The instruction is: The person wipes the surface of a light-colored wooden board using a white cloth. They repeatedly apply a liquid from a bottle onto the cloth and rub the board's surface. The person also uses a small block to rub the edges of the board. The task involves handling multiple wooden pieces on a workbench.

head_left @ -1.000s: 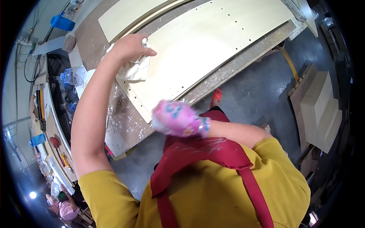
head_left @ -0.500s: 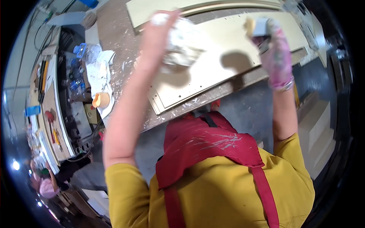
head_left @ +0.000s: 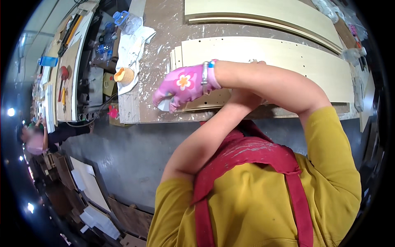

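Observation:
My right hand (head_left: pixel 181 87), in a pink flowered glove, reaches across to the left end of a stack of pale boards (head_left: pixel 284 51). Its fingers are closed on a flat grey-white piece (head_left: pixel 164 104), of which only an edge shows below them. Under my right forearm passes my left arm, and my bare left hand (head_left: pixel 247 97) is over the boards' near side. Most of that hand, fingers included, is hidden behind the right forearm. Small dark holes dot the top board.
Farther back on the paint-flecked table (head_left: pixel 162 24) lie more pale boards (head_left: pixel 263 10). At left are a white cloth (head_left: pixel 133 49), an orange-tan cup (head_left: pixel 124 75) and a clear blue-capped jug (head_left: pixel 127 21). A person (head_left: pixel 36 140) is at far left.
My right hand has swung from the boards' right side to their left end. My left hand has come down nearer me; the white cloth it held is out of sight. My view has shifted.

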Demonstrator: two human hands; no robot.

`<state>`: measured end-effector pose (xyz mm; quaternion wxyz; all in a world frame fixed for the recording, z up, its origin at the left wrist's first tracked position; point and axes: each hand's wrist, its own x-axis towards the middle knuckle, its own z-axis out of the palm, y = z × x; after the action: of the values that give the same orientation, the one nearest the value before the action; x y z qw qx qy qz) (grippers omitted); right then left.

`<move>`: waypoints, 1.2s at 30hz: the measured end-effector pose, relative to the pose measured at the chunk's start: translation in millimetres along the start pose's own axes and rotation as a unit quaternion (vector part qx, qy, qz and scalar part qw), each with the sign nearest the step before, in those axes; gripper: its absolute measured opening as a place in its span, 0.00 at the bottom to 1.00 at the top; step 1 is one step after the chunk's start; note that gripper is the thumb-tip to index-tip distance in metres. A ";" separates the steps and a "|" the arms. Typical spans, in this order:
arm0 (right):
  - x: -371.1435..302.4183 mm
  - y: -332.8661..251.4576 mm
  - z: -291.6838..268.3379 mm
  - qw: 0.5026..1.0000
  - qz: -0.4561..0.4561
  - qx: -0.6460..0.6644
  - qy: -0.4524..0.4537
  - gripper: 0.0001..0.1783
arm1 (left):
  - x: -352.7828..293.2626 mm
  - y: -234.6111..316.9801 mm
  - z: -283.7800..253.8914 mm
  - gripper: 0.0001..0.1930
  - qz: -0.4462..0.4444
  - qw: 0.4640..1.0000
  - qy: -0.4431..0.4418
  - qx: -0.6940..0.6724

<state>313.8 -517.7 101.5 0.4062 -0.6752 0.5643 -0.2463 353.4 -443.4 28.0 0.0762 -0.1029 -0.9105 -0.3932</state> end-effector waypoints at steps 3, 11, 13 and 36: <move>16.1 -2.8 6.8 0.995 -0.001 -0.080 -0.056 0.22 | 0.7 3.1 -1.9 0.14 -0.132 0.974 -0.145 -0.117; 28.2 25.5 15.9 0.992 -0.102 -0.071 -0.036 0.18 | -3.0 -10.4 22.1 0.13 -0.127 0.773 -0.015 -0.622; 18.1 16.0 15.9 0.991 -0.091 -0.084 -0.043 0.19 | -5.5 -16.9 31.2 0.14 -0.106 0.776 -0.001 -0.622; -19.9 103.6 -77.5 0.882 0.132 -0.162 0.423 0.23 | -19.2 -22.4 -77.8 0.21 0.010 0.992 -0.031 0.125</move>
<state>189.5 -523.0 60.9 0.0423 -0.4822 0.7984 -0.3580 370.9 -517.8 60.9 0.0636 -0.1137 -0.9535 -0.2719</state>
